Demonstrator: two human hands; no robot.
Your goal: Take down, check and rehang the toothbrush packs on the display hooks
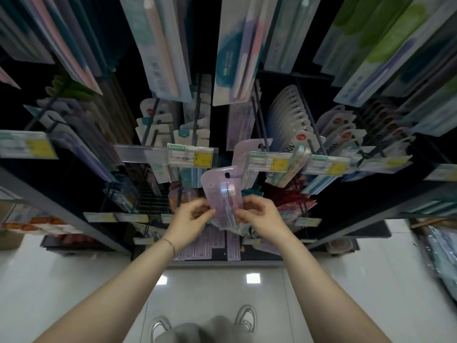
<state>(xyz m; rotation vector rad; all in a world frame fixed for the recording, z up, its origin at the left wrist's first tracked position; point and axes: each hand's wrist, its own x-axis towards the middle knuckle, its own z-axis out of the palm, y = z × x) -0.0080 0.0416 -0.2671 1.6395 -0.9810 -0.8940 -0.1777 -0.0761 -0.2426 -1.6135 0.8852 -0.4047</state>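
Toothbrush pack (223, 193), lilac, is off the display hook (263, 131) and sits upright just below and left of it, front turned to us, we judge for checking. Our left hand (190, 219) pinches its left edge and our right hand (259, 216) its right; both grips are clenched on it. Further packs (231, 227) seem bunched behind, lower below the hook.

Dark display rack (61, 206) on a glossy pale tiled floor (346, 293), metal hooks (319, 142) loaded with rows of toothbrush packs (158, 45), lilac packs (247, 149) mid-rack, green packs (395, 33) far right, yellow-marked price tags (202, 158) at the near hook ends.
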